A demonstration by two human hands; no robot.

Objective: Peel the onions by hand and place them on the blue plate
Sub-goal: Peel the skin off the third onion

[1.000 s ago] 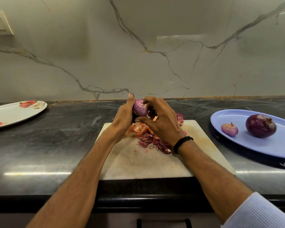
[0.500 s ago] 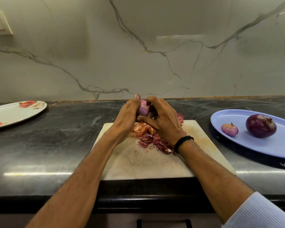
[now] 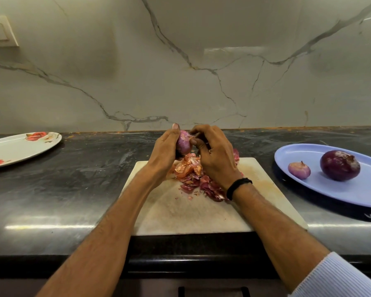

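A small pinkish onion (image 3: 183,143) is held above the far edge of the pale cutting board (image 3: 193,213). My left hand (image 3: 166,151) grips it from the left with the thumb up. From the right, the curled fingers of my right hand (image 3: 214,155) pinch at its skin. Below the hands lies a heap of orange and purple onion peels (image 3: 196,176). The blue plate (image 3: 341,189) at the right carries a small peeled onion (image 3: 299,170) and a large dark purple onion (image 3: 340,165).
A white plate with red flowers (image 3: 15,150) sits on the black counter (image 3: 73,181) at the far left. A marble wall closes the back. The counter's front edge runs just under the cutting board.
My two hands have closed in on the onion, and less of it shows. My left thumb has come up over its top. The plates and the peel heap have not moved.
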